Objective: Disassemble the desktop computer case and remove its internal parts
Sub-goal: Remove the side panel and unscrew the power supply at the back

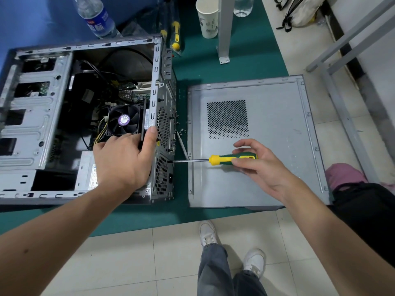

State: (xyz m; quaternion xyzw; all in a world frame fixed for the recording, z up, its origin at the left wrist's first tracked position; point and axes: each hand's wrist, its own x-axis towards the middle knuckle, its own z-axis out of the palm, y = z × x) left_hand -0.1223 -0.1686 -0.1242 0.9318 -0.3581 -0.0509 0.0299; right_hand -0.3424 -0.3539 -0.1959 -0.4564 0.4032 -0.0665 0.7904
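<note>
The open grey computer case (38,116) lies on its side on a green mat, its fan (124,120), cables and power supply (87,174) showing inside. My left hand (124,159) rests on the case's rear edge, thumb along the metal rim, fingers reaching inside beside the fan. My right hand (258,163) grips the green and yellow handle of a screwdriver (226,159). Its shaft runs level to the left and the tip meets a screw on the case's rear panel (164,167). The removed side panel (256,142) lies flat under my right hand.
A second screwdriver shaft (182,144) and small screws lie between case and panel. More yellow-handled screwdrivers (175,35), a water bottle (96,16), a paper cup (208,17) and a metal post (224,28) stand behind. A metal frame (342,86) is at right; my feet (230,246) below.
</note>
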